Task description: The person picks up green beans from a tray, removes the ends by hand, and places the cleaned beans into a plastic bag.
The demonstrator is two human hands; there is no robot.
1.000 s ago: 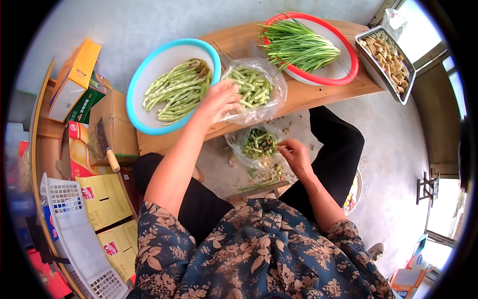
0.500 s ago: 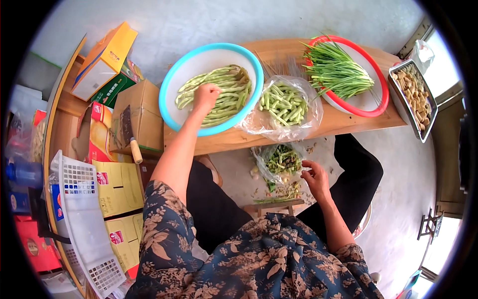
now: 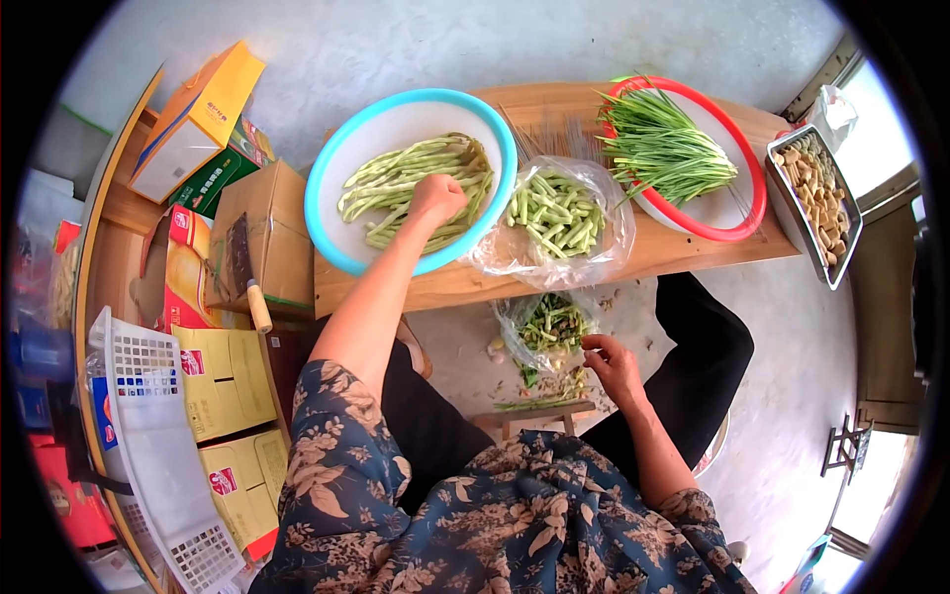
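Over a white basin with a blue rim (image 3: 315, 203), my left hand (image 3: 437, 200) is closed among long green beans (image 3: 406, 163). What its fingers hold, if anything, is hidden. My right hand (image 3: 616, 372) hangs below the table edge, fingers loosely curled and slightly apart, with nothing seen in them. It is nearest to a plastic bag of green trimmings (image 3: 554, 325) lower down. Beside the basin, cut bean pieces (image 3: 556, 213) lie in a clear plastic bag (image 3: 616, 238) on the wooden table (image 3: 396, 294).
Green chives (image 3: 668, 148) lie in a red-rimmed basin (image 3: 760, 188), with a metal tray (image 3: 841, 269) of brown pieces at the table's right end. A wooden-handled knife (image 3: 259, 307) rests against a cardboard box (image 3: 282, 228). A small wooden stool (image 3: 534, 414) stands between my legs.
My left hand has moved slightly right and down over the beans, its fingers lower among them. My right hand has shifted a little left and down. The whole view has shifted slightly.
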